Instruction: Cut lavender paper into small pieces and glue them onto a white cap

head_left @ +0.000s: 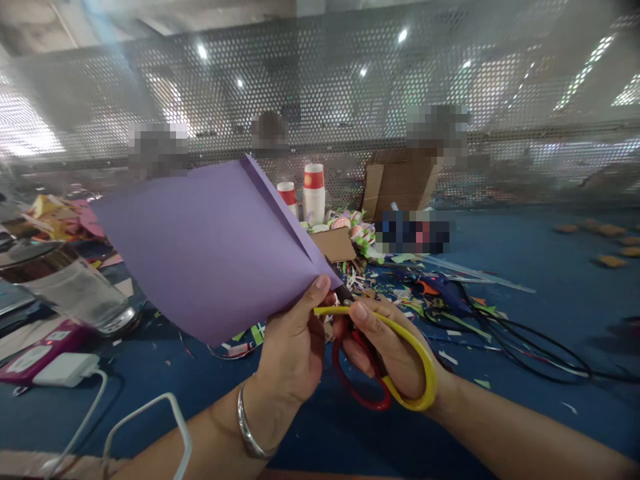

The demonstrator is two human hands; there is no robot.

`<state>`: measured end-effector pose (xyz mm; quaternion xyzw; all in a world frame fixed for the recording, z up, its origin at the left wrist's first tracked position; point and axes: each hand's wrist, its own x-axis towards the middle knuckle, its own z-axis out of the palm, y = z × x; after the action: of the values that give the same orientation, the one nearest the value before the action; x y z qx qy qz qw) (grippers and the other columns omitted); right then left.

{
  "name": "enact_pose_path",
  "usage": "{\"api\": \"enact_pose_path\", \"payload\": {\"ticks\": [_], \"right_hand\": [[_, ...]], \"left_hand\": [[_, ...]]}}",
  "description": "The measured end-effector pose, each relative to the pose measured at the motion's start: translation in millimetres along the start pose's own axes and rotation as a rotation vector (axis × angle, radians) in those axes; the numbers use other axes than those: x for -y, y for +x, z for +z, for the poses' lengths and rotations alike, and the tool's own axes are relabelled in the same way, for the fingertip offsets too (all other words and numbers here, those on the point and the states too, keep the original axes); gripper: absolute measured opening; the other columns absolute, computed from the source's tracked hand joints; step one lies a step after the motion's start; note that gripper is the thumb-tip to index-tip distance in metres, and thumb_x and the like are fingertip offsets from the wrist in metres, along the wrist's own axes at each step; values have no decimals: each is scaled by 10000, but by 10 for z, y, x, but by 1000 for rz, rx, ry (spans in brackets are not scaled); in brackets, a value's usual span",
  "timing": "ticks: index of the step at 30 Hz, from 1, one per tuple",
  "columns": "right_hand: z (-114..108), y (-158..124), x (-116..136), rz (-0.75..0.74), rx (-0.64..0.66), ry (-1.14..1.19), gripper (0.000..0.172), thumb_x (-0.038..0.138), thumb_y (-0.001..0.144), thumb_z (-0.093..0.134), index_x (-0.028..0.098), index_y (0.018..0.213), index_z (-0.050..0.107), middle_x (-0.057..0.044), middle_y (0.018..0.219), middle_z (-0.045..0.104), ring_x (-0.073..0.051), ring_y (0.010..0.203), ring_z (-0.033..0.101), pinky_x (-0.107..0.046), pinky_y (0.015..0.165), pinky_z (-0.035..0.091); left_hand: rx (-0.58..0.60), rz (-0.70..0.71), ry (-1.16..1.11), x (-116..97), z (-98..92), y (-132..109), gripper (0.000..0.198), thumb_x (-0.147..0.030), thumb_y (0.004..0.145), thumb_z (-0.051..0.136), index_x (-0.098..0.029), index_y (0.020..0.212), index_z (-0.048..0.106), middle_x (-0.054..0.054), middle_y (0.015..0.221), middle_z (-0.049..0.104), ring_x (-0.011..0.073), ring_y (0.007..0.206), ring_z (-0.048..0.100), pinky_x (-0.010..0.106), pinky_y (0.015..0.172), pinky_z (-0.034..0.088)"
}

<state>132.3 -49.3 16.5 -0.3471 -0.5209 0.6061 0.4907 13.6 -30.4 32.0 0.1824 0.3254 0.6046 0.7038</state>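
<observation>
My left hand pinches the lower right corner of a folded purple paper sheet, thumb on top, holding it up over the blue table. A silver bangle sits on that wrist. My right hand grips scissors with one yellow and one red handle loop, fingers through the loops. The blades point at the paper's corner and are mostly hidden behind my left thumb and the sheet.
A glass jar lies at the left, with a white charger and cable nearby. Paper scraps, a glue gun and black cables litter the middle. Stacked paper cups and a cardboard box stand before a perforated metal screen.
</observation>
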Motion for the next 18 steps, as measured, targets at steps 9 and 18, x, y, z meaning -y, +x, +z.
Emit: {"api": "enact_pose_path", "payload": {"ticks": [9,18], "right_hand": [[-114,-21,6,-23,80,-164,396,544,906,633,164,796,636,46,465,537,-45,368,397,-162,367,271],[-439,63,244,-318,-355,-619,343,439,804,765,207,653,563,33,515,563,-94,423,493,-214,409,381]], "left_hand": [[-55,217,40,-245,-55,264,227,-157,572,885,-122,714,712,8,708,699,93,660,656,185,593,502],[95,395,291,-416,-197,470,152,-115,588,741,-176,637,610,-32,634,625,53,519,505,173,472,371]]}}
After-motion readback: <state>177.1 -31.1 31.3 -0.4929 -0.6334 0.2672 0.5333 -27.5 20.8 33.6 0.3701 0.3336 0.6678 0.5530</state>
